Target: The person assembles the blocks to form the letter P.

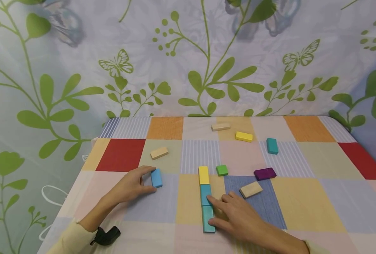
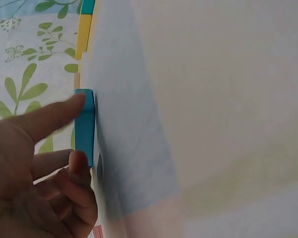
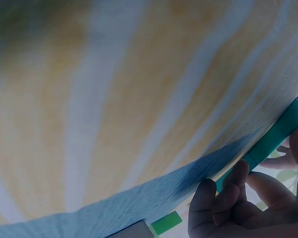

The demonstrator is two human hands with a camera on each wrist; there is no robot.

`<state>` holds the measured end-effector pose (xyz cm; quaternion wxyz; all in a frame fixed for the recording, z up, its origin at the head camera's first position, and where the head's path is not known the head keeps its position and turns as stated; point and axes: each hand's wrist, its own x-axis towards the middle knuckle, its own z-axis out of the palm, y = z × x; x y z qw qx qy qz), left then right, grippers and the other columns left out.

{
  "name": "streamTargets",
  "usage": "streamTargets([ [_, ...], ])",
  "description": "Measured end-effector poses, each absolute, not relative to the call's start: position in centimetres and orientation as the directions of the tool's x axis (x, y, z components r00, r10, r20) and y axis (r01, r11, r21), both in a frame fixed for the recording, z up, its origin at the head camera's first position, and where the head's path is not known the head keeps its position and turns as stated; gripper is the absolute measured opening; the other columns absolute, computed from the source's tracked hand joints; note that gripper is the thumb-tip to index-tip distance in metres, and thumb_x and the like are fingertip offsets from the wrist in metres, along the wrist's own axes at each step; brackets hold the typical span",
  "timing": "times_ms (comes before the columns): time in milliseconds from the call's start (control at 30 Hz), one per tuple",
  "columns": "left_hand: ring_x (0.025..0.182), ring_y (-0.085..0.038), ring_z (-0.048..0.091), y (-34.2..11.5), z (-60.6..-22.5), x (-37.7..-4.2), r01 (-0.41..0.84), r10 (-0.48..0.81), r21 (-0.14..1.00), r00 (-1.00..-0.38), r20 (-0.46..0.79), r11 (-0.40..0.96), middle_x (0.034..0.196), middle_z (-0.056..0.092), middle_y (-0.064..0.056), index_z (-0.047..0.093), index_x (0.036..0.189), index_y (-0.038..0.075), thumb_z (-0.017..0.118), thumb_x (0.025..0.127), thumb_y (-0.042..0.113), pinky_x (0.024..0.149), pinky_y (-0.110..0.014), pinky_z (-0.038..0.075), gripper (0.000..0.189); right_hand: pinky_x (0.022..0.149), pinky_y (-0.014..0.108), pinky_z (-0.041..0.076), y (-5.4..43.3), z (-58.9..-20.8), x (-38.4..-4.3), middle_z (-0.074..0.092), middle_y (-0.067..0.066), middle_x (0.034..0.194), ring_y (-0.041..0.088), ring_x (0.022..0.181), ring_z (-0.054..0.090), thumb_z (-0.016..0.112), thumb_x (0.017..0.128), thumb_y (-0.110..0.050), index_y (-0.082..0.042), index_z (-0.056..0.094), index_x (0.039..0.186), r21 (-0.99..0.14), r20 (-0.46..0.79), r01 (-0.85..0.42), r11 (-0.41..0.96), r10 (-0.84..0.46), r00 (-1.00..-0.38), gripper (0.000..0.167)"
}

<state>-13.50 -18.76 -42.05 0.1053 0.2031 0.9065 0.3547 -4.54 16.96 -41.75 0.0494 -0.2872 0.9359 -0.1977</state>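
A light blue block lies left of the middle, and my left hand holds it by its two ends between thumb and fingers. In the left wrist view the same blue block stays on the cloth. Three blocks form a column end to end: a yellow block at the far end, a blue block in the middle and a teal block nearest me. My right hand touches the column from the right, index fingertip on the middle block, thumb on the teal one, other fingers bent.
Around the column lie a green block, a purple block and a plain wooden block. Farther back are a teal block, a yellow block and two more wooden blocks. A black object sits by my left sleeve.
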Motion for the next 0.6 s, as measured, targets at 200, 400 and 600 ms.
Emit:
streamTargets([
  [200,0.077,-0.015,0.052,-18.8,-42.4,-14.3,0.336,0.464,0.667,-0.886,-0.016,0.665,0.129,0.060,-0.010,0.060,0.134,0.000,0.085,0.079,0.018,0.065,-0.025,0.046,0.063,0.064,0.021,0.033,17.0,-41.8,-4.5,0.046,-0.013,0.084,0.006,0.076,0.033,0.056,0.093,-0.060,-0.011,0.060,0.138,-0.395,0.030,-0.523,0.756,-0.558,-0.829,0.066],
  [400,0.075,-0.017,0.052,-17.5,-42.2,-16.4,0.322,0.445,0.707,-0.896,0.013,0.629,0.120,0.064,-0.006,0.063,0.133,0.007,0.086,0.077,0.029,0.062,-0.027,0.045,0.065,0.063,0.021,0.032,17.0,-41.8,-4.5,0.045,-0.014,0.083,0.006,0.075,0.033,0.056,0.092,-0.059,-0.012,0.060,0.138,-0.392,0.033,-0.522,0.758,-0.556,-0.831,0.066],
  [600,0.100,-0.024,0.054,-13.1,-41.6,-19.7,0.297,0.429,0.756,-0.903,0.024,0.583,0.136,0.059,-0.005,0.062,0.135,0.008,0.084,0.079,0.032,0.080,-0.035,0.047,0.065,0.063,0.021,0.032,16.9,-41.9,-4.6,0.041,-0.014,0.080,0.006,0.075,0.033,0.055,0.092,-0.061,-0.013,0.060,0.138,-0.396,0.018,-0.512,0.762,-0.551,-0.834,0.067],
])
